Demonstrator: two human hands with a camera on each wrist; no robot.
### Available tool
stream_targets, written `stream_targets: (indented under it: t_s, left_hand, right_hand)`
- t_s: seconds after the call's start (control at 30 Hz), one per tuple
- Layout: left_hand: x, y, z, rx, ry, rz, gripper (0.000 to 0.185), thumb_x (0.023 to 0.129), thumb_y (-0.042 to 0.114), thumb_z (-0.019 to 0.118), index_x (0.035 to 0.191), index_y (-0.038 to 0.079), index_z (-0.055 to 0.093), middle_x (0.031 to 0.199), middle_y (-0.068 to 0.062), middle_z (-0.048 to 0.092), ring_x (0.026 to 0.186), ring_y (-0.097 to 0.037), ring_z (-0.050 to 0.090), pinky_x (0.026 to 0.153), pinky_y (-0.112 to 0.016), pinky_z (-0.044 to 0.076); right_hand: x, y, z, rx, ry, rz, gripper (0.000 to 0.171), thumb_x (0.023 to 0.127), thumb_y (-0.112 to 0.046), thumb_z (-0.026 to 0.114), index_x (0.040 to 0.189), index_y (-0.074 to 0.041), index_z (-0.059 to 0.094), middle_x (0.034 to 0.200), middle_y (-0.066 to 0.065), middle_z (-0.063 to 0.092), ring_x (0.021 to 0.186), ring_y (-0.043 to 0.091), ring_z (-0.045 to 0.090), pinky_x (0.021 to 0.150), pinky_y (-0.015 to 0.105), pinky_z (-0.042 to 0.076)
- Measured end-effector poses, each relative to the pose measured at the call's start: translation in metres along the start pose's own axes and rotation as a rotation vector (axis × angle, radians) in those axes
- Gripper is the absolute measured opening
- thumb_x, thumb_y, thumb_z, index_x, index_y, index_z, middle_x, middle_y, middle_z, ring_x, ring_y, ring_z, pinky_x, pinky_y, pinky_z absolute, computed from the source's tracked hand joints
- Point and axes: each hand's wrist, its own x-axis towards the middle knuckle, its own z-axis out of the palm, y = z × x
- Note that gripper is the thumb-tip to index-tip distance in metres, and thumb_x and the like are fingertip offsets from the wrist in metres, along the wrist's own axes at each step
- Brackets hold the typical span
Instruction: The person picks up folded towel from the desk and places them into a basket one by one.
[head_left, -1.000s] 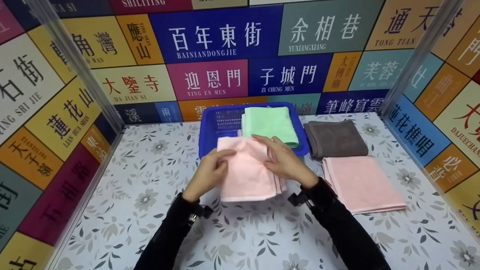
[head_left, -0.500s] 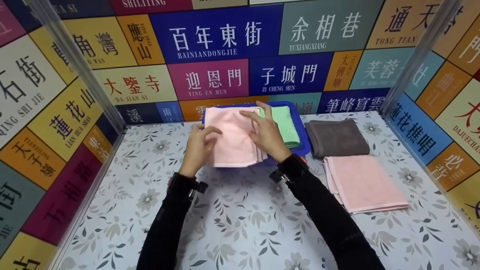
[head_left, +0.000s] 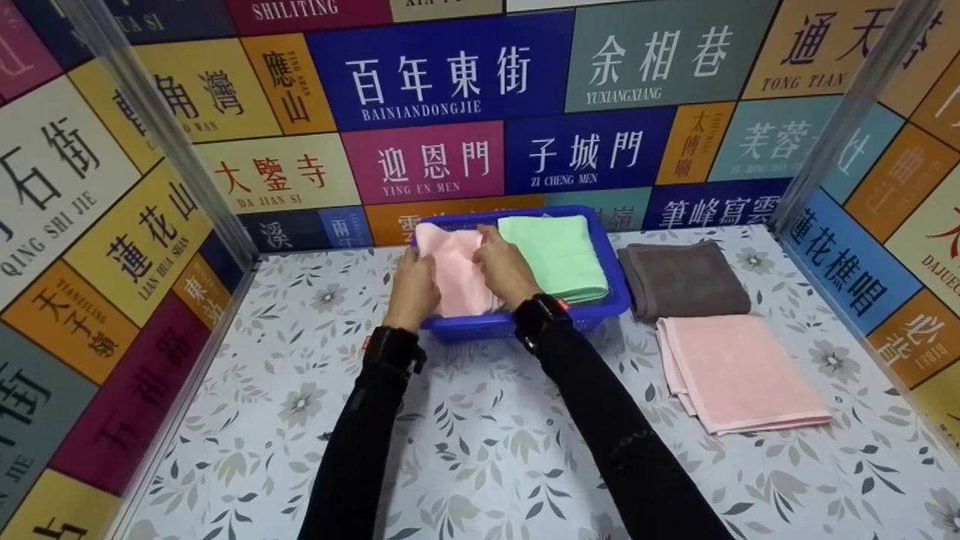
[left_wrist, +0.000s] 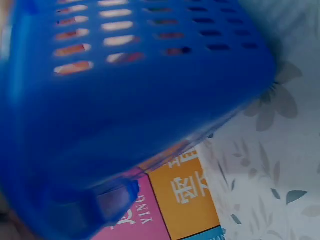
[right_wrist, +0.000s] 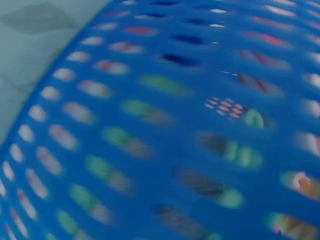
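A folded pink towel (head_left: 454, 277) sits in the left part of the blue plastic basket (head_left: 469, 327). My left hand (head_left: 415, 291) grips its left side, just inside the basket's left rim. On the other side, my right hand (head_left: 506, 266) has its fingers curled at the towel's right edge, beside a folded green towel (head_left: 559, 259) lying in the basket's right half. The left wrist view is filled mostly by the slotted basket wall (left_wrist: 140, 90); the right wrist view shows blurred basket slots (right_wrist: 150, 125) with colours behind them. Neither wrist view plainly shows the fingers.
To the basket's right lies a folded grey towel (head_left: 686, 279). Nearer me is another folded pink towel (head_left: 746, 371). All stand on a leaf-patterned tabletop (head_left: 300, 450), with a sign-covered wall (head_left: 442, 67) close behind the basket and panels at both sides.
Both hands have carried the pink towel forward, first over the basket's front and then down into its left part, beside the green towel. The towels outside the basket have stayed put.
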Motion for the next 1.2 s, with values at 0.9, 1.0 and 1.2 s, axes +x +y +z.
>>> stream_targets:
  t_s: [0.9,1.0,1.2]
  left_hand:
    - [0.007,0.016,0.019,0.616,-0.52,0.084,0.032,0.101,0.025,0.053,0.117,0.013,0.078,0.126,-0.004,0.074,0.134,-0.024,0.051,0.116,-0.044,0.029]
    - [0.008,0.01,0.02,0.453,-0.398,0.104,0.028,0.101,0.027,0.06,0.118,0.014,0.078,0.128,-0.007,0.073,0.13,-0.029,0.056,0.111,-0.047,0.038]
    - [-0.003,0.002,0.013,0.14,-0.126,0.139,0.03,0.097,0.03,0.07,0.121,0.013,0.076,0.129,-0.012,0.069,0.122,-0.036,0.06,0.103,-0.054,0.047]
  right_hand:
    - [-0.014,-0.001,0.02,-0.949,-0.464,-0.152,0.042,0.104,-0.025,0.045,0.138,-0.019,0.068,0.153,-0.003,0.056,0.154,0.021,0.034,0.131,0.044,0.007]
    - [-0.013,0.0,0.019,-0.874,-0.386,-0.171,0.035,0.103,-0.024,0.05,0.125,-0.014,0.075,0.143,0.003,0.064,0.148,0.024,0.043,0.131,0.043,0.013]
    - [-0.009,0.004,0.009,-0.587,-0.244,-0.227,0.031,0.099,-0.021,0.064,0.126,-0.01,0.075,0.131,0.012,0.069,0.13,0.032,0.059,0.122,0.044,0.036]
